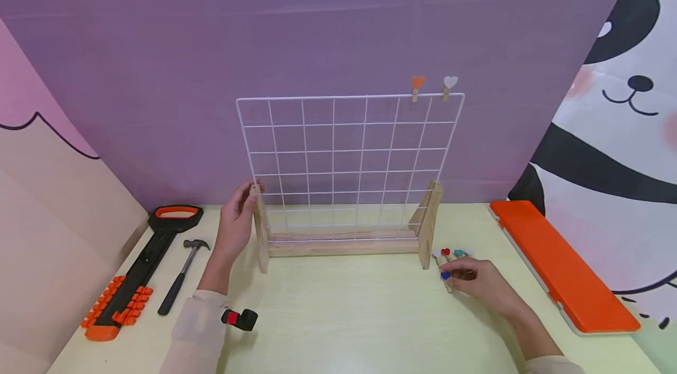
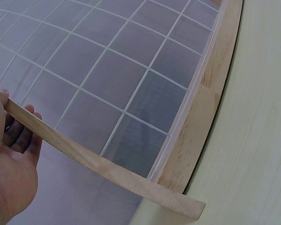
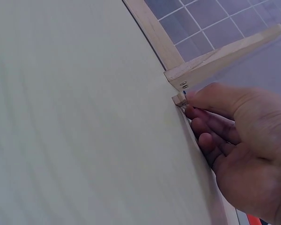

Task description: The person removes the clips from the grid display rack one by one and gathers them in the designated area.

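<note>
A white wire grid [image 1: 333, 150] stands upright in a wooden stand [image 1: 344, 249]. My left hand [image 1: 235, 224] grips the stand's left post [image 2: 98, 164], thumb in front and fingers behind. At the stand's lower right, my right hand [image 1: 483, 286] pinches a small wooden clothespin with a blue heart [image 1: 446, 276] between thumb and fingertips, close over the table. Just behind it lie more heart clothespins, among them a red one [image 1: 446, 251] and a teal one [image 1: 458, 253]. An orange heart clothespin [image 1: 418, 82] and a white heart clothespin [image 1: 450, 82] sit on the grid's top bar, toward the right.
To the left lie a hammer [image 1: 182, 277] and a black-and-orange tool [image 1: 153, 256] with rows of orange pieces. A long orange case [image 1: 563, 265] lies along the right side. A purple backdrop [image 1: 338, 21] hangs behind the grid, with a panda print [image 1: 629, 127] at right.
</note>
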A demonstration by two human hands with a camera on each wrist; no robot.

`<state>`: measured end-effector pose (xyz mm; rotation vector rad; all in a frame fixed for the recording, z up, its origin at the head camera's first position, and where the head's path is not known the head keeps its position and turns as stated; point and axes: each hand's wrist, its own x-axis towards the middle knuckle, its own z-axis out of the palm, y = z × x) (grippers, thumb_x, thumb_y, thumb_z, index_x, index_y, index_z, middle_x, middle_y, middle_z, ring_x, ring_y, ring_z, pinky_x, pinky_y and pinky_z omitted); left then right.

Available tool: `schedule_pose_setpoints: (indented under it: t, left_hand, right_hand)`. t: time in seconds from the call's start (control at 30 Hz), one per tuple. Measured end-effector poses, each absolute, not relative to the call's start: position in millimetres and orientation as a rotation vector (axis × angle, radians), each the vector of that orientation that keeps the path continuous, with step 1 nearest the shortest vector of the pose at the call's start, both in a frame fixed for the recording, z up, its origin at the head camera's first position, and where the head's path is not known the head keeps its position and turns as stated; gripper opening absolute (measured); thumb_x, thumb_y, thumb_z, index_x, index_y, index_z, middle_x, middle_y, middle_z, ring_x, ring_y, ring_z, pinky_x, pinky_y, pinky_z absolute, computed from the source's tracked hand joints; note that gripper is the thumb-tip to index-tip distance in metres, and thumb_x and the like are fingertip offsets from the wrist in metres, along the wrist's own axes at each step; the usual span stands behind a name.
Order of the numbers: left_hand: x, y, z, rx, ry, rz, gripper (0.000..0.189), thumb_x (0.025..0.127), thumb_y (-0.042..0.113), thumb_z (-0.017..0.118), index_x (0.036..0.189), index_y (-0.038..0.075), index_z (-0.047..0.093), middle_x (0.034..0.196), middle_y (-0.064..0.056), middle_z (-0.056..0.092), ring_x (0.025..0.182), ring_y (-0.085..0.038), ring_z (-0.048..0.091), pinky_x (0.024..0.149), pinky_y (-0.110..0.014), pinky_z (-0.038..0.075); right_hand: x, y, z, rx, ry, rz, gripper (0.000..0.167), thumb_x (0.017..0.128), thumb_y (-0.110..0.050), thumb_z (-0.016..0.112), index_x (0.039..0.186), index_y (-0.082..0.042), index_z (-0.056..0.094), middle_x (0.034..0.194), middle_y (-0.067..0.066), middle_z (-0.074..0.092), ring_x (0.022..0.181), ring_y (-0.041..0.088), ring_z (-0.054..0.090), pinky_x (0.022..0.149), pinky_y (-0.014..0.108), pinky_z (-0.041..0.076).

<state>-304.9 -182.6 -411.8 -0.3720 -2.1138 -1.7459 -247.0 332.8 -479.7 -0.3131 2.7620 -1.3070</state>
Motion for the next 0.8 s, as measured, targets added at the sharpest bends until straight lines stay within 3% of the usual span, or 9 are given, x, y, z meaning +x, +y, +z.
schedule_pose_setpoints:
  t: [0.3, 0.5, 0.6, 0.73, 0.8]
  left_hand:
    - [-305.6, -184.0, -412.8, -0.364, -2.127, -1.733, 0.045, 0.111, 0.025, 0.047, 0.15, 0.002, 0.048, 0.144, -0.022, 0.058, 0.137, -0.026, 0.053, 0.103, -0.006, 0.04]
    - [-305.4, -182.9, -411.2, -0.362, -2.121, -1.744, 0.044, 0.111, 0.024, 0.048, 0.15, 0.004, 0.049, 0.144, -0.02, 0.058, 0.137, -0.024, 0.052, 0.105, -0.007, 0.04]
    - [-305.0, -183.0, -411.2, -0.354, -2.13, -1.742, 0.044, 0.111, 0.025, 0.047, 0.15, 0.005, 0.049, 0.144, -0.017, 0.059, 0.137, -0.022, 0.052, 0.107, -0.01, 0.04]
    - [-304.6, -183.3, -411.6, -0.352, -2.136, -1.742, 0.044, 0.111, 0.025, 0.047, 0.151, 0.006, 0.049, 0.145, -0.016, 0.059, 0.138, -0.022, 0.052, 0.108, -0.011, 0.04]
    - [-304.6, -183.2, -411.7, -0.356, -2.134, -1.745, 0.044, 0.111, 0.025, 0.047, 0.151, 0.006, 0.048, 0.145, -0.017, 0.058, 0.138, -0.022, 0.052, 0.108, -0.01, 0.04]
  right_hand:
    - [-247.4, 337.2, -474.6, -0.308, 2.769, -1.281, 0.029, 0.096, -0.018, 0.074, 0.122, -0.007, 0.074, 0.118, 0.013, 0.074, 0.092, 0.005, 0.064, 0.079, 0.018, 0.056]
    - [-249.6, 344.8, -449.7, -0.312, 2.82, -1.351, 0.032, 0.099, -0.023, 0.071, 0.126, -0.006, 0.072, 0.122, 0.015, 0.074, 0.096, 0.012, 0.07, 0.08, 0.021, 0.059]
    - [-252.3, 347.9, -427.6, -0.348, 2.839, -1.376, 0.032, 0.1, -0.025, 0.07, 0.127, -0.007, 0.071, 0.12, 0.002, 0.076, 0.097, 0.011, 0.071, 0.082, 0.023, 0.059]
    - [-257.7, 348.4, -394.8, -0.41, 2.898, -1.352, 0.033, 0.101, -0.028, 0.069, 0.127, -0.01, 0.071, 0.112, -0.021, 0.071, 0.096, 0.001, 0.069, 0.082, 0.02, 0.058]
    - [-260.2, 347.3, -378.8, -0.417, 2.924, -1.345, 0.034, 0.1, -0.029, 0.069, 0.128, -0.01, 0.071, 0.11, -0.025, 0.07, 0.096, -0.003, 0.068, 0.081, 0.017, 0.057]
